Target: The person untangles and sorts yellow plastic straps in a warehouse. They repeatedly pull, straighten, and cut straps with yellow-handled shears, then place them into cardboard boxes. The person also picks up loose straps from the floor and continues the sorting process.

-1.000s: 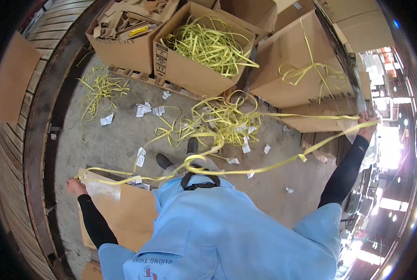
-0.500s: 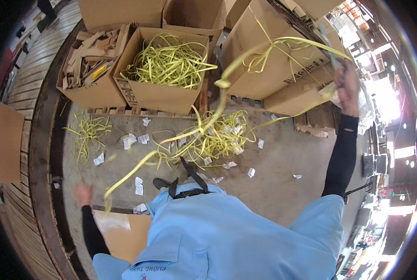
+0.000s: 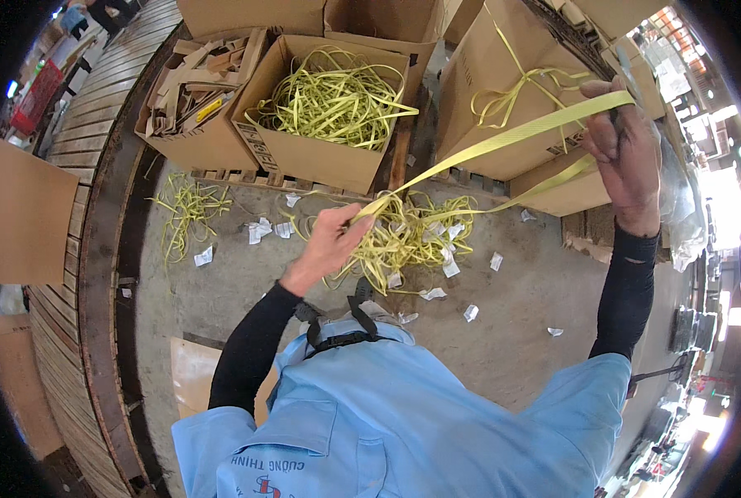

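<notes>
A yellow plastic strap (image 3: pixel 503 137) is stretched between my two hands, rising from left to right. My left hand (image 3: pixel 327 247), over the floor near the middle, pinches its lower end. High on the right, my right hand (image 3: pixel 628 162) grips the strap's upper part with bent fingers. Another length of the same strapping runs from beneath my right hand down to a tangled heap of yellow strapping (image 3: pixel 420 241) on the concrete floor. Part of that heap is hidden behind my left hand.
Ahead, a cardboard box (image 3: pixel 321 166) is full of yellow strapping; the box (image 3: pixel 184 145) beside it holds cardboard scraps and a yellow tool. A tall carton (image 3: pixel 478 100) stands right of them. Left lies a smaller strap pile (image 3: pixel 190 207), beside a slatted conveyor (image 3: pixel 80 158). White paper scraps litter the floor.
My left hand has come up and right from the low left and now holds the strap. The strap, loose and swinging before, is now pulled straight between both hands.
</notes>
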